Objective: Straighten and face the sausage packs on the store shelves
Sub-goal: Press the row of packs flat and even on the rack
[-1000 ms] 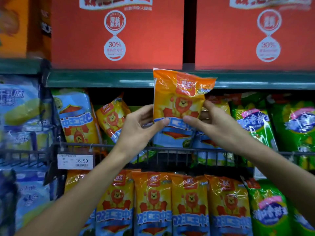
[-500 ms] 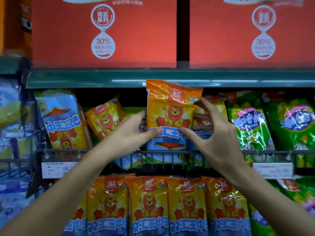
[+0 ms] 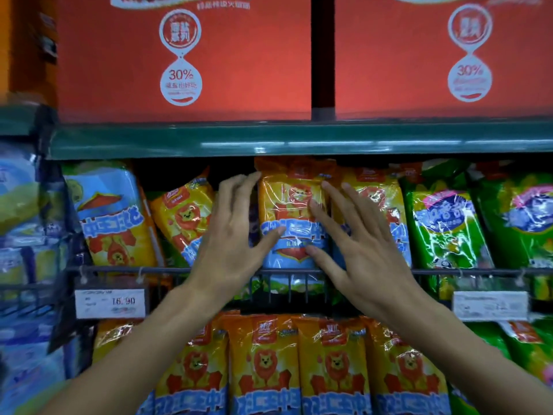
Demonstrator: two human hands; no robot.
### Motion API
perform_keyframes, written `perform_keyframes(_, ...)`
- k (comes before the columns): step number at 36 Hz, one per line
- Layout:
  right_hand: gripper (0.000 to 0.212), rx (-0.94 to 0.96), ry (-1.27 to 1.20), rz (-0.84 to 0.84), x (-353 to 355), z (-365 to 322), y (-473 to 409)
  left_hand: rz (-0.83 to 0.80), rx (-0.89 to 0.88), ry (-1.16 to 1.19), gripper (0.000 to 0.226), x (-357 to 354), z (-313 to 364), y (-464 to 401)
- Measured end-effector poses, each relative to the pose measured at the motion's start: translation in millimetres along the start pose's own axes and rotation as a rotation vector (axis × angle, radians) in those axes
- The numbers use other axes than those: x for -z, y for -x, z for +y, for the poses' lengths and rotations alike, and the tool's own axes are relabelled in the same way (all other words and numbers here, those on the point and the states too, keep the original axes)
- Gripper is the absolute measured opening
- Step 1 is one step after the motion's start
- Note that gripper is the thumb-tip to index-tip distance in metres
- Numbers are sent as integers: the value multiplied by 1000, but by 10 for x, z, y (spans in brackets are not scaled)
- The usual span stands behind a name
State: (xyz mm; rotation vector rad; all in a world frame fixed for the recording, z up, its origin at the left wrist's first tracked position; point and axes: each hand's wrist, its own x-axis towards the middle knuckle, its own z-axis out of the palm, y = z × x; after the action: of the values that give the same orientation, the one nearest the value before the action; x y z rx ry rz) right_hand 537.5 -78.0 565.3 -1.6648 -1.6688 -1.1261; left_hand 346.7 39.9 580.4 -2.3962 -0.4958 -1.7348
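Note:
An orange lion-print sausage pack (image 3: 291,205) stands upright on the middle shelf behind the wire rail (image 3: 449,272), facing front. My left hand (image 3: 233,232) lies against its left edge with fingers spread, the thumb touching the blue band. My right hand (image 3: 356,235) lies flat on its right side with straight, spread fingers. A tilted orange pack (image 3: 182,217) leans to the left of my left hand. Another orange pack (image 3: 380,193) stands partly hidden behind my right hand. A row of orange packs (image 3: 263,363) fills the lower shelf.
Green packs (image 3: 443,232) fill the right of the middle shelf, and a blue-and-orange pack (image 3: 107,214) stands at the left. Red cartons (image 3: 185,58) sit on the green top shelf (image 3: 299,140). Price tags (image 3: 110,301) hang on the wire rail.
The orange pack went down from in front of the shelf edge into the shelf behind the rail. Both hands stopped pinching it and now lie flat against it.

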Motion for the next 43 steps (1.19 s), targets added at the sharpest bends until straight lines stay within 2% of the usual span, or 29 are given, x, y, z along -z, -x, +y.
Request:
perform_keyframes(2,72,18,0,-20,-2,1,-9,4,-168,-146,70,-2,-2,16)
perform_keyframes(4,72,26,-10,-23,-10,9,-9,-129,-250,-226,61,-35,6,-4)
perform_keyframes(7,72,25,-12,-11,-11,25,-22,-325,-173,-262,65,-73,-12,-37)
perform_keyframes(11,76,-16,3,-14,47,5,-123,-396,-80,-246,66,-78,-63,-121)
perform_keyframes(15,82,-57,20,-55,67,-34,-187,-376,-43,-194,67,-43,-39,-172)
perform_keyframes(18,84,-25,-8,-55,43,-53,-121,-357,-101,-209,69,-17,-44,-102)
perform_keyframes(21,79,-14,-74,-19,38,-20,-86,-382,-140,-227,72,-19,-57,-34)
perform_keyframes(29,79,-72,-12,-51,57,31,-315,-480,-135,-231,70,-23,-97,-124)
perform_keyframes(33,85,-37,-1,-86,65,75,-215,-410,-125,-239,68,-2,1,-33)
perform_keyframes(36,84,-56,-64,-41,104,151,-24,-323,-163,-258,60,-18,116,118)
perform_keyframes(39,80,-90,-53,-46,120,251,195,-348,-192,-303,59,-96,227,217)
perform_keyframes(43,79,-79,-43,-68,102,376,288,-382,-139,-380,59,-171,327,235)
